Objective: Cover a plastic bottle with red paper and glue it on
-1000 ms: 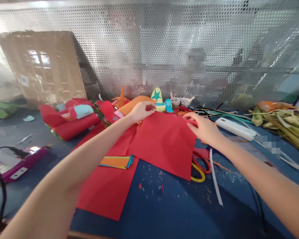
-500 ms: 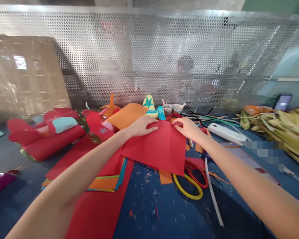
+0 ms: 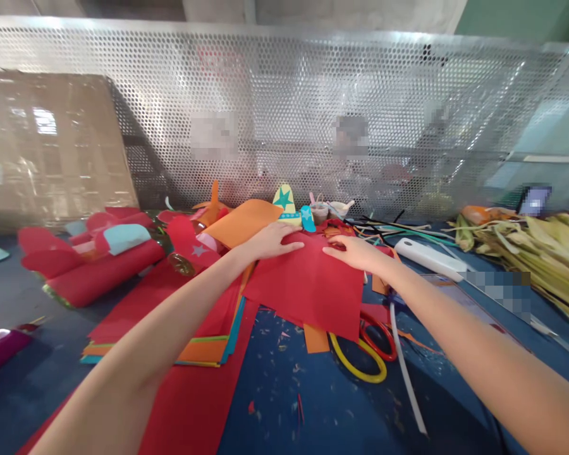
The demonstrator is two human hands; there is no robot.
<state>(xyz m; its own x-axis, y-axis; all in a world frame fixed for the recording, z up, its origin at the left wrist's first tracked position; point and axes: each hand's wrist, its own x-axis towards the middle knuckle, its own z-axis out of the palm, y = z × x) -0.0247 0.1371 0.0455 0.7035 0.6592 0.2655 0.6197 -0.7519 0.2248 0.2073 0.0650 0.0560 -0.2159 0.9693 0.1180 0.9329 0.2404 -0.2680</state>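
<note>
With the red sheet point(image 3: 308, 294) spread before me over the table point(image 3: 275, 392), my left hand point(image 3: 275, 241) and right hand point(image 3: 353, 251) are at its far edge, loosely curled; whether either pinches it, unclear. Scissors point(image 3: 372, 351) protrude beside its near right corner; paper stack point(image 3: 203, 350) to its left.

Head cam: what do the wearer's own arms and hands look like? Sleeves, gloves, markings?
Left forearm and right forearm bare, no sleeves in frame. Left hand and right hand ungloved; no watch, ring, cable or marking visible.
</note>
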